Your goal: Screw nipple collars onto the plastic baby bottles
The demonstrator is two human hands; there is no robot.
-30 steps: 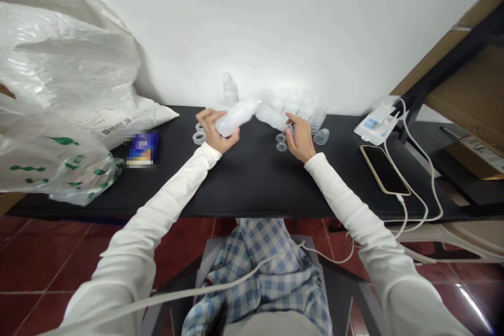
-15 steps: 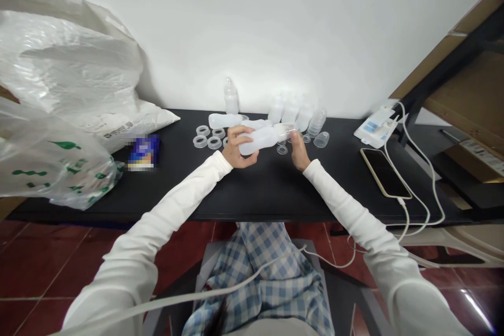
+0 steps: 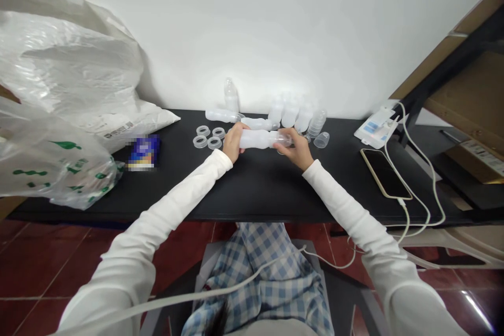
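Note:
A frosted white baby bottle (image 3: 255, 139) lies level in the air over the table, its base to the left. My left hand (image 3: 233, 143) is closed around the base. At the other end my right hand (image 3: 298, 150) grips the clear cap (image 3: 283, 139), which covers the bottle's top. Just behind lie two more bottles, one at the left (image 3: 222, 115) and a capped one nearer (image 3: 255, 124). Several white collar rings (image 3: 200, 141) rest left of my left hand. Beyond my right hand are a stack of clear caps (image 3: 317, 123) and a single cap (image 3: 322, 139).
Against the wall stand one capped bottle (image 3: 231, 97) and several white bottles (image 3: 290, 113). Large plastic bags (image 3: 71, 79) and a blue packet (image 3: 146, 151) occupy the left. A phone (image 3: 386, 173), a white power strip (image 3: 377, 126) and loose cables (image 3: 427, 168) lie on the right.
The held bottle has turned from slanting to level. My right hand has moved from the cap's tip to wrap around the cap. My left hand has shifted its grip on the base.

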